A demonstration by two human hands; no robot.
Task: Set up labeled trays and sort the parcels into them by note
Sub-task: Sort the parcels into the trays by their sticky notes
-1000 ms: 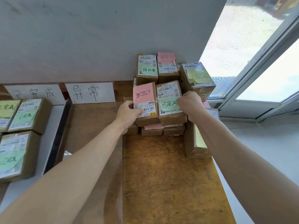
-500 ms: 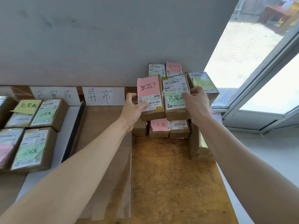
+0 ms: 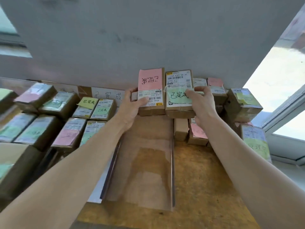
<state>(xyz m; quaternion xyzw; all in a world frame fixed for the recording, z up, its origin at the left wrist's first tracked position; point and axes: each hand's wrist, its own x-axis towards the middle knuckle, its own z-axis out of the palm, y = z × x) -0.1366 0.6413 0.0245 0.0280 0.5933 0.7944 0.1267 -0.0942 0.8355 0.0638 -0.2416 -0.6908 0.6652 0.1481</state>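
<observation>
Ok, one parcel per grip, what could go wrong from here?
The left grip holds the pink-note parcel only near its lower end; it may tip.
On the green-note parcel, the right grip thumbs the note, which could peel.
The clear tray beneath sits right of the 已完成 sign: possible missort.

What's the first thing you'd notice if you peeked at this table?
Two brown boxes held side by side in the middle catch the eye: the left hand grips the pink-note parcel, and the right hand grips the green-note parcel. On the left lie sorted parcels with coloured notes, and below the hands sits a clear tray.
</observation>
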